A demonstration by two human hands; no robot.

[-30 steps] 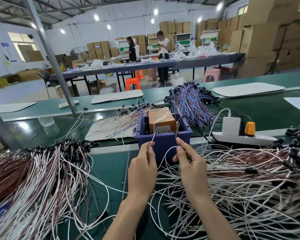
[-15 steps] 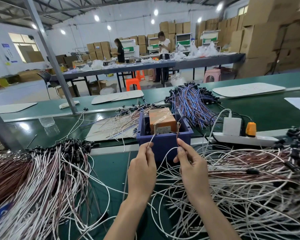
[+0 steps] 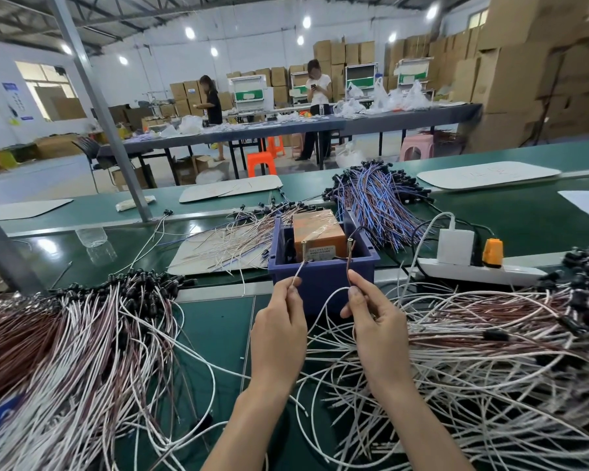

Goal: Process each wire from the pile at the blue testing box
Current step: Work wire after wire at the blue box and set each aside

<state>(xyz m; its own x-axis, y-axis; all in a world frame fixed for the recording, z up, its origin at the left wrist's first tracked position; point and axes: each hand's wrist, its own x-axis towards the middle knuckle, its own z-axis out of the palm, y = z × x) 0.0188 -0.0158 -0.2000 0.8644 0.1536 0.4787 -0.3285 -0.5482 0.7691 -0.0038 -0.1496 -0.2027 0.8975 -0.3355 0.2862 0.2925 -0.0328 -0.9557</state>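
Blue testing box [image 3: 322, 283]: I saw it upright on the worktop [image 3: 218, 321], open-topped, with an orange unit [image 3: 317, 231] inside.
Wire [image 3: 298, 272]: white and brown ends were raised to the box's front rim.
Pile [image 3: 490, 351]: tangled white and brown wires lay right of the box.

Factory hall: stacked brown cardboard boxes [image 3: 517, 79] behind a long green work table [image 3: 524, 219] heaped with thin wires [image 3: 82, 351].

Warehouse hall: white walls [image 3: 252, 52], metal roof trusses [image 3: 150, 8], round ceiling lamps [image 3: 190, 33] lit. Window [image 3: 45, 86] at left, admitting daylight. Pale grey floor [image 3: 48, 175]. A long grey table [image 3: 405, 120] crosses the middle distance — an orange stool [image 3: 261, 163] and a pink stool [image 3: 417, 146] near it. Cardboard boxes [image 3: 524, 79] stacked high at right and rear.
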